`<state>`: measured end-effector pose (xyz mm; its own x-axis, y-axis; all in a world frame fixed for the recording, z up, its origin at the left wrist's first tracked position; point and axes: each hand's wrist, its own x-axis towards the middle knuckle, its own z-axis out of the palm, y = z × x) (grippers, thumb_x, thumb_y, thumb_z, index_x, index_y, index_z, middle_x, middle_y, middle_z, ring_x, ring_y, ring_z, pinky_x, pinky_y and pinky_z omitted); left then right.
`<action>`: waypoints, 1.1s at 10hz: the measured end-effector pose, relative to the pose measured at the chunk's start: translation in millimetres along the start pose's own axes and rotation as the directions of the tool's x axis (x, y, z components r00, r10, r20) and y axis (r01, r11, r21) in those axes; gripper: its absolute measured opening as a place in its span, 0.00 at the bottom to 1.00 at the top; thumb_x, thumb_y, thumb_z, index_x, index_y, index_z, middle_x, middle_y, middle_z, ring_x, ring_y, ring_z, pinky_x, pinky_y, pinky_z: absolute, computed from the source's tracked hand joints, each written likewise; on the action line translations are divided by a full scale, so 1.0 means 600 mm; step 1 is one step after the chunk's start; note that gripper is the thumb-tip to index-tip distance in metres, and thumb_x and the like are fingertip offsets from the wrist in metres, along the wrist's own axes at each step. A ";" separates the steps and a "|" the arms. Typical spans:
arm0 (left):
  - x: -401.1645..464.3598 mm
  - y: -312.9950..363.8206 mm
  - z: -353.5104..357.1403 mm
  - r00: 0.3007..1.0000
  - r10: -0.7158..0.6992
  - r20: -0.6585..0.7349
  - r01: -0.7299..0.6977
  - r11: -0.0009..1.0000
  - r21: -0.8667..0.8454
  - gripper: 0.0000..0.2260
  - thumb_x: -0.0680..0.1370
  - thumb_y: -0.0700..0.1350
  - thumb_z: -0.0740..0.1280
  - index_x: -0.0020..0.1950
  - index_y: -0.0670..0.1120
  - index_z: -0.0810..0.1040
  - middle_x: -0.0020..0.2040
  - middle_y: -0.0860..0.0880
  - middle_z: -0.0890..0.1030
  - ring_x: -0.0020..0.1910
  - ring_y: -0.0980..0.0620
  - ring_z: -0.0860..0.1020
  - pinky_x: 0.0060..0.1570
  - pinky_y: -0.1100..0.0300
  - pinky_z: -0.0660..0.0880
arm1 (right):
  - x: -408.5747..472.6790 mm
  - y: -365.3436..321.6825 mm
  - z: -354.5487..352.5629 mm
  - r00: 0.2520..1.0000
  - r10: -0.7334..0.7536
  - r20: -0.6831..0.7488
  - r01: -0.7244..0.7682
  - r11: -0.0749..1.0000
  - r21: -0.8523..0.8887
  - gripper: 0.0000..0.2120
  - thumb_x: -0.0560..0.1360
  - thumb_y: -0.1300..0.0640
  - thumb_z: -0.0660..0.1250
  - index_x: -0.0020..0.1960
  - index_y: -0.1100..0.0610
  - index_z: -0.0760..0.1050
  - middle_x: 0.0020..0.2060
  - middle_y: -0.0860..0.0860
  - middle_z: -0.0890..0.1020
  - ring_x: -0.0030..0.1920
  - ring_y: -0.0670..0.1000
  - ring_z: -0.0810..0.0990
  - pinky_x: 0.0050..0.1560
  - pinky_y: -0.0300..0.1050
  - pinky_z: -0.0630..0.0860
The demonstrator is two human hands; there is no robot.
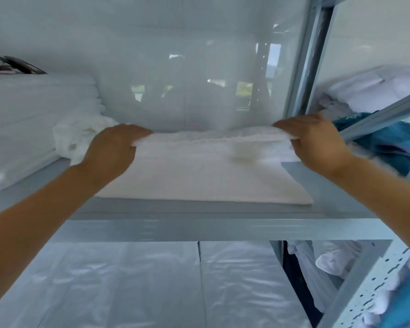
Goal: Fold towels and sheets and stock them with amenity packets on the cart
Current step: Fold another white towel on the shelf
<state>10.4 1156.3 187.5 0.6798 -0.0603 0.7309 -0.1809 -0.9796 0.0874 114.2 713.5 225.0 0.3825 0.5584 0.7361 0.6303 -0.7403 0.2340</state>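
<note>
White folded towel (199,176): lying flat on the grey metal shelf (199,226), near edge just inside the shelf front. Left hand (111,150) is gripping the far left corner; right hand (317,143) is gripping the far right corner, fingers curled over the far edge. Crumpled white cloth (74,140): sitting at far left beside the left hand. Stack of white linen (33,119): occupying the shelf's left end. Blue fabric (388,147): lying at right, behind a slanted metal bar (388,114). Plastic-wrapped white bundles (152,285): lying on the level below.
</note>
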 end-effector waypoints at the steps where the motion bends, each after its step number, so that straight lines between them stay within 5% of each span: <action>1: -0.096 -0.054 0.036 0.961 0.014 0.276 0.011 0.996 -0.086 0.30 0.74 0.26 0.66 0.67 0.55 0.81 0.66 0.53 0.80 0.67 0.46 0.77 0.69 0.63 0.62 | -0.106 -0.023 0.022 0.966 -0.009 0.258 -0.020 0.994 0.108 0.29 0.66 0.79 0.69 0.63 0.58 0.83 0.60 0.56 0.85 0.60 0.59 0.84 0.62 0.62 0.77; 2: -0.122 -0.109 0.053 0.903 -0.021 0.428 0.094 0.984 -0.150 0.31 0.78 0.32 0.66 0.70 0.66 0.75 0.71 0.61 0.75 0.71 0.54 0.73 0.74 0.55 0.64 | -0.157 -0.027 0.025 0.899 0.063 0.433 -0.197 0.942 0.272 0.27 0.74 0.75 0.68 0.69 0.55 0.79 0.66 0.51 0.80 0.67 0.54 0.80 0.71 0.45 0.69; 3: -0.120 -0.143 0.049 0.849 -0.028 0.527 0.106 0.987 -0.118 0.31 0.81 0.36 0.65 0.74 0.69 0.69 0.73 0.64 0.72 0.73 0.57 0.70 0.74 0.45 0.67 | -0.163 -0.022 0.021 0.876 0.050 0.480 -0.220 0.926 0.306 0.30 0.74 0.76 0.66 0.71 0.54 0.77 0.69 0.49 0.78 0.70 0.52 0.76 0.73 0.37 0.62; 4: -0.125 -0.159 0.045 0.825 -0.040 0.563 0.130 0.984 -0.121 0.29 0.81 0.39 0.65 0.72 0.70 0.70 0.73 0.66 0.71 0.73 0.60 0.70 0.74 0.45 0.67 | -0.156 -0.022 0.013 0.832 0.019 0.554 -0.227 0.924 0.308 0.35 0.71 0.78 0.65 0.73 0.52 0.75 0.71 0.45 0.75 0.74 0.48 0.71 0.77 0.39 0.59; 5: -0.117 -0.151 0.011 0.776 -0.085 0.625 0.208 0.970 -0.126 0.22 0.82 0.44 0.66 0.68 0.70 0.75 0.70 0.64 0.75 0.71 0.58 0.73 0.73 0.45 0.69 | -0.155 -0.013 0.002 0.709 -0.008 0.705 -0.242 0.936 0.254 0.42 0.71 0.76 0.63 0.78 0.45 0.66 0.75 0.36 0.65 0.78 0.40 0.60 0.76 0.31 0.50; 6: -0.082 -0.084 -0.017 0.827 -0.040 0.561 0.195 0.956 -0.218 0.12 0.78 0.60 0.62 0.58 0.73 0.80 0.61 0.69 0.80 0.62 0.69 0.76 0.66 0.61 0.71 | -0.118 -0.025 -0.004 0.620 0.074 0.781 -0.386 0.896 0.222 0.40 0.72 0.70 0.62 0.74 0.34 0.67 0.72 0.30 0.66 0.72 0.39 0.70 0.70 0.30 0.61; 7: -0.017 0.025 0.028 0.887 0.103 0.449 0.023 0.963 -0.267 0.14 0.80 0.62 0.59 0.63 0.69 0.78 0.65 0.68 0.78 0.62 0.73 0.73 0.61 0.77 0.63 | -0.041 -0.091 0.037 0.710 0.064 0.701 -0.459 0.798 0.391 0.24 0.82 0.56 0.62 0.73 0.33 0.69 0.73 0.35 0.69 0.67 0.39 0.74 0.66 0.33 0.67; 8: 0.048 0.111 0.108 0.765 0.134 0.630 -0.049 0.987 -0.150 0.23 0.85 0.56 0.57 0.80 0.52 0.65 0.80 0.51 0.65 0.77 0.53 0.64 0.74 0.63 0.55 | 0.025 -0.171 0.109 0.697 0.056 0.715 -0.403 0.855 0.327 0.27 0.85 0.40 0.55 0.82 0.45 0.58 0.82 0.43 0.57 0.80 0.47 0.57 0.80 0.48 0.53; 9: 0.064 0.125 0.151 0.657 0.029 0.753 0.014 0.999 -0.051 0.29 0.85 0.62 0.50 0.84 0.54 0.53 0.83 0.52 0.54 0.82 0.52 0.53 0.80 0.50 0.48 | 0.039 -0.200 0.153 0.649 0.078 0.757 -0.341 0.919 0.198 0.30 0.85 0.38 0.48 0.84 0.48 0.51 0.83 0.47 0.51 0.82 0.50 0.49 0.81 0.57 0.49; 10: 0.046 0.107 0.157 0.617 0.007 0.787 0.013 1.000 -0.019 0.31 0.82 0.69 0.46 0.83 0.59 0.48 0.84 0.55 0.49 0.82 0.53 0.48 0.80 0.44 0.48 | 0.013 -0.195 0.146 0.645 0.004 0.764 -0.283 0.930 0.234 0.30 0.85 0.38 0.46 0.84 0.47 0.49 0.83 0.45 0.50 0.82 0.49 0.47 0.81 0.55 0.47; 11: 0.012 0.094 0.137 0.611 0.070 0.789 -0.018 0.997 -0.074 0.35 0.76 0.73 0.45 0.82 0.63 0.49 0.83 0.59 0.47 0.82 0.55 0.46 0.80 0.47 0.45 | -0.036 -0.191 0.119 0.678 -0.088 0.730 -0.237 0.914 0.330 0.29 0.85 0.37 0.47 0.83 0.45 0.52 0.82 0.42 0.53 0.82 0.45 0.49 0.81 0.49 0.47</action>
<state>63.7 1084.8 142.0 0.9632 -0.2561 -0.0812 -0.2452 -0.9616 0.1235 81.9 813.2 137.1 0.6968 0.7171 0.0144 0.7084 -0.6849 -0.1705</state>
